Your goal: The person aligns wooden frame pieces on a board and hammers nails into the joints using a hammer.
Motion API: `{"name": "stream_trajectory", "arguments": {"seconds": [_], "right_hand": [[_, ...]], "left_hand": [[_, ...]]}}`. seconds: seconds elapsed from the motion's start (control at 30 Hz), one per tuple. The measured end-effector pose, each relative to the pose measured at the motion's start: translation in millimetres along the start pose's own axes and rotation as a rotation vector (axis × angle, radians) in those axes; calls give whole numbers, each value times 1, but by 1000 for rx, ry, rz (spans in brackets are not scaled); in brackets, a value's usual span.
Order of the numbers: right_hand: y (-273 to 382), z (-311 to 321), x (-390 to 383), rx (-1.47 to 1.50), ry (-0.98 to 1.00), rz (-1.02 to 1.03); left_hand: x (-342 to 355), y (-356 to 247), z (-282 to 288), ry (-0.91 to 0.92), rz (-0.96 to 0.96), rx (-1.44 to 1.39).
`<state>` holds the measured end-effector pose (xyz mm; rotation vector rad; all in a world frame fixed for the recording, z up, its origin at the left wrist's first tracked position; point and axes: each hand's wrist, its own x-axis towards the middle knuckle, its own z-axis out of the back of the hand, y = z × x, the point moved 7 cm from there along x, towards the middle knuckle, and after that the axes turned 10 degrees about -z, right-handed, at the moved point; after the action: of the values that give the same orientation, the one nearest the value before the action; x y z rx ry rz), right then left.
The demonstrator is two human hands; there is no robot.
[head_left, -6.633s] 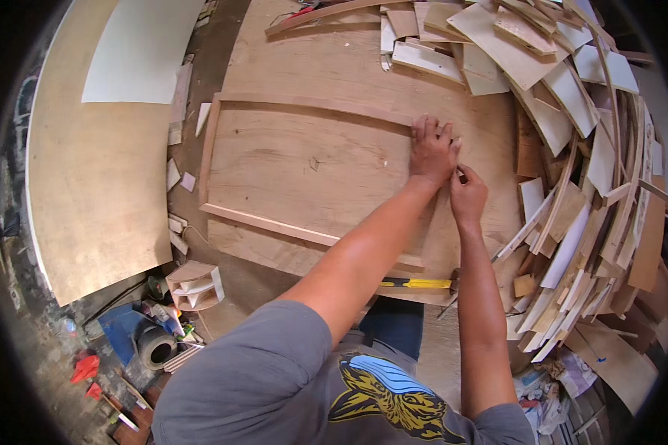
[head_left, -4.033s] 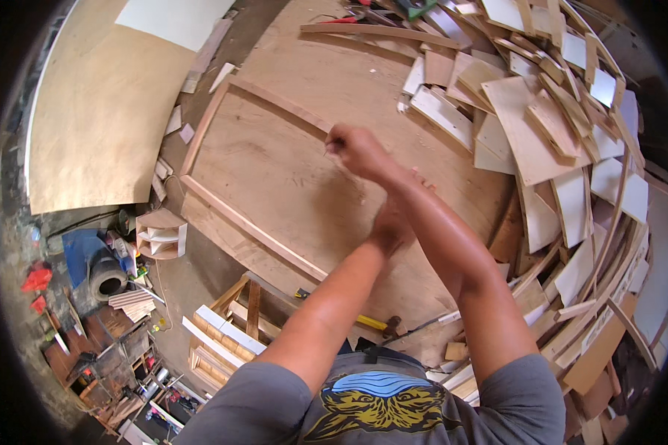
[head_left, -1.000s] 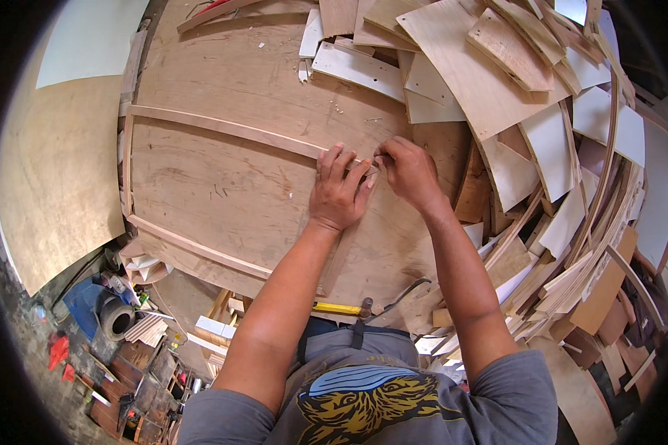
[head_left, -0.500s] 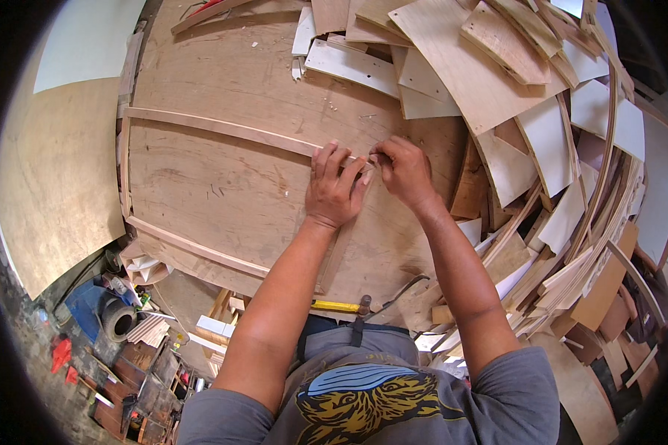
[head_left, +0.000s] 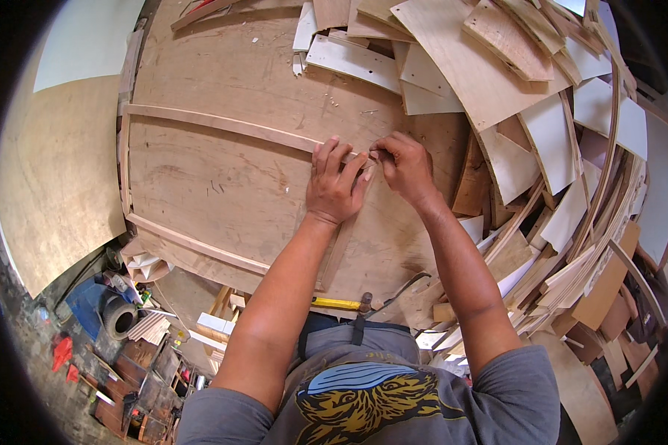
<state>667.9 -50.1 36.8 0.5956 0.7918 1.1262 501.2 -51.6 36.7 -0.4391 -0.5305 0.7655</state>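
A rectangular frame of narrow wooden strips [head_left: 223, 124] lies on a plywood worktop [head_left: 223, 178]. My left hand [head_left: 335, 182] is at its right far corner, fingers bent over the strip and thumb near the joint, holding the frame. Against that same corner, my right hand [head_left: 404, 165] is closed in a pinch. Whatever sits between its fingertips is too small to make out. Partly behind my left forearm, the right-hand strip [head_left: 335, 256] runs toward me. A hammer with a yellow handle [head_left: 335, 303] lies at the worktop's near edge, by my waist.
Plywood and white board offcuts [head_left: 453, 67] are heaped at the far right and down the right side. A few loose nails [head_left: 369, 112] lie beyond my hands. At the left stands a large plywood sheet [head_left: 59, 163]. Tools and a tape roll [head_left: 120, 320] clutter the lower left.
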Motion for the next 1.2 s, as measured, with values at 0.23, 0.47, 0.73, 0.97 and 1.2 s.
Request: {"name": "stream_trajectory", "arguments": {"seconds": [0.23, 0.47, 0.73, 0.97, 1.2], "right_hand": [[-3, 0, 0, -4, 10, -23], [-2, 0, -2, -11, 3, 10], [-14, 10, -32, 285, -110, -206], [-8, 18, -116, 150, -271, -220], [-11, 0, -223, 110, -314, -384]], "left_hand": [[2, -1, 1, 11, 2, 19], [0, -2, 1, 8, 10, 22], [0, -3, 0, -31, -8, -10], [5, -6, 1, -77, -87, 27], [2, -4, 1, -153, -156, 49]]}}
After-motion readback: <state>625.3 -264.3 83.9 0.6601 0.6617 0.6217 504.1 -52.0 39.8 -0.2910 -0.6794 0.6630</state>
